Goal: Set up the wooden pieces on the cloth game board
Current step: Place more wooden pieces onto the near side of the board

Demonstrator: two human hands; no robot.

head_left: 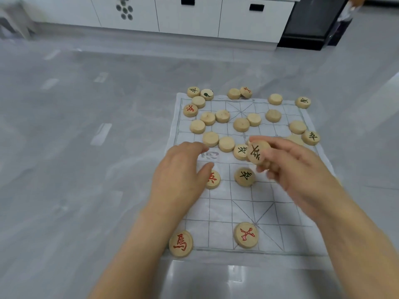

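A white cloth game board (218, 212) with a printed grid lies on the grey floor. Several round wooden pieces are scattered over its far half, most of them face down. My right hand (298, 169) holds one piece with a black character (257, 152) tilted up above the board's middle. My left hand (181, 171) rests over the board's left side, thumb touching a red-marked piece (213, 180). A black-marked piece (244, 176) lies beside it. Near the front edge sit a red horse piece (181, 243) and another red-marked piece (246, 235).
White cabinets (190, 16) run along the far wall, with a black unit (313, 22) at the right. A few pieces (239, 93) lie on the floor just beyond the board's far edge. Grey floor surrounds the cloth.
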